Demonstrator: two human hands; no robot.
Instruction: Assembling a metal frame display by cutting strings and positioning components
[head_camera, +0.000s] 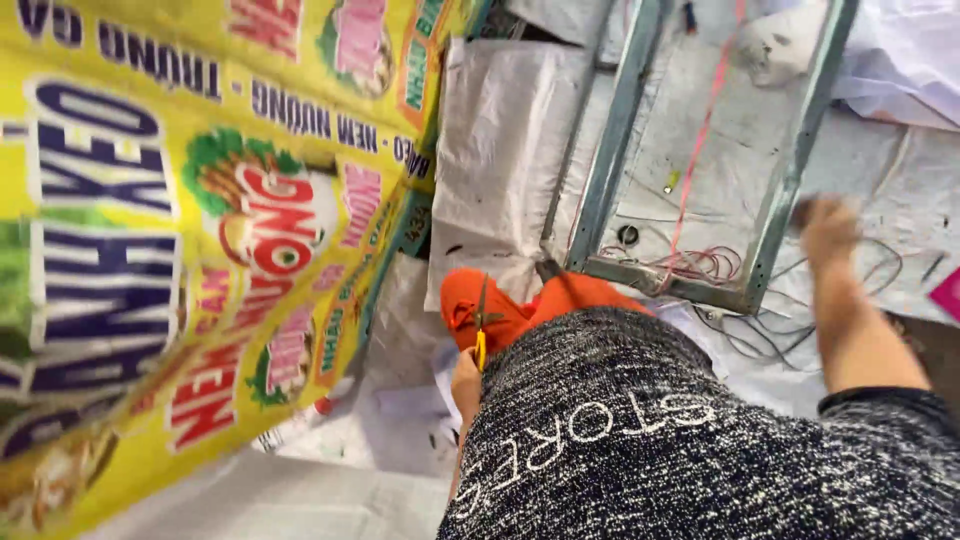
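1. Across the left half of the view lies a big yellow printed banner (190, 230), with blue and red lettering and pictures of food, spread flat and running from the top edge down to the lower left corner.
2. Below the camera, the person's own body fills the lower right: a black-and-white flecked top (700, 440) and an orange trouser knee (560, 295) poking out past it.
3. Beyond the knee, white woven sheeting (500, 140) covers the floor.
4. On that sheeting, upper right, rests a rectangular grey metal frame (610, 140), with a thin red wire (700, 130) running down its middle into a loose coil at the near rail.
5. The right hand (828, 228) reaches out to the frame's near right corner; it is blurred, so I cannot tell how open it is or whether it grips anything.
6. The left hand (466, 385), low beside the knee, is closed around the yellow handles of a pair of scissors (481, 325).
7. The scissors point upward over the orange knee, just right of the banner's edge.
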